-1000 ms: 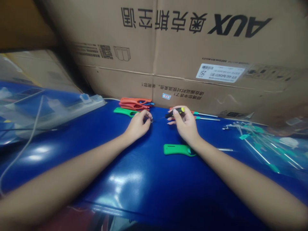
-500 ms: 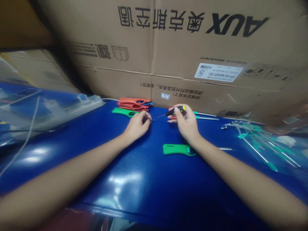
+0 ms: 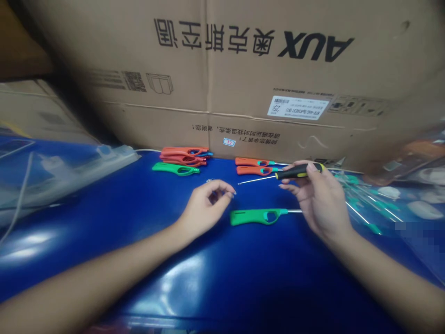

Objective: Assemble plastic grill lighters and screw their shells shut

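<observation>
My right hand [image 3: 321,197] grips a screwdriver [image 3: 295,172] with a black and yellow handle, its thin shaft pointing left above the blue table [image 3: 139,241]. My left hand [image 3: 206,208] rests on the table with thumb and fingers pinched together; whatever small piece sits between them is too tiny to make out. A green lighter body [image 3: 257,216] with a metal tube lies between my two hands, just right of my left fingertips.
At the back lie a stack of orange lighter bodies [image 3: 182,155], a green one [image 3: 175,169] and two more orange ones [image 3: 253,166]. A big cardboard box [image 3: 243,79] walls the far side. Clear plastic bags [image 3: 62,162] sit left, loose metal tubes [image 3: 368,204] right.
My right hand has moved right and back with the screwdriver, away from my left hand. My left hand has pulled nearer to me. The green lighter body now lies uncovered between them.
</observation>
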The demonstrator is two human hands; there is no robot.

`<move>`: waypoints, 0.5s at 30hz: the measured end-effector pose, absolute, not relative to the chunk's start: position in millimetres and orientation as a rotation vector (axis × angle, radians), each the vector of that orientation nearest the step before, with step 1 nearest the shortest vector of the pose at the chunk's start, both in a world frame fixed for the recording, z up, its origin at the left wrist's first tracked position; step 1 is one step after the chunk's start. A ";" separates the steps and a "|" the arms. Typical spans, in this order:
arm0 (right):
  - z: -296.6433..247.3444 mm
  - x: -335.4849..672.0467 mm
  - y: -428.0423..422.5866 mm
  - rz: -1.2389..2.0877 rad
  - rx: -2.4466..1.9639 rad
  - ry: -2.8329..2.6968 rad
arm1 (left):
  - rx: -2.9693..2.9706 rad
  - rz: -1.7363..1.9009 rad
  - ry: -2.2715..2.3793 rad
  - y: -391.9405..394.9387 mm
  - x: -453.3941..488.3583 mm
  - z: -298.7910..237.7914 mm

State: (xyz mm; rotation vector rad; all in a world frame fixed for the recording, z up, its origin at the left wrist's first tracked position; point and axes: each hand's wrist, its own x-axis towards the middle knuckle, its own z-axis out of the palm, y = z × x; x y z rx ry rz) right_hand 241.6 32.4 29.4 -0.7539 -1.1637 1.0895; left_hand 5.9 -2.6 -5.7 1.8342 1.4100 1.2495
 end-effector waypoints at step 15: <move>-2.4 252.7 21.2 1.275 -0.849 -1.002 | 1.130 1.151 1.133 -16.6 28.5 -12.5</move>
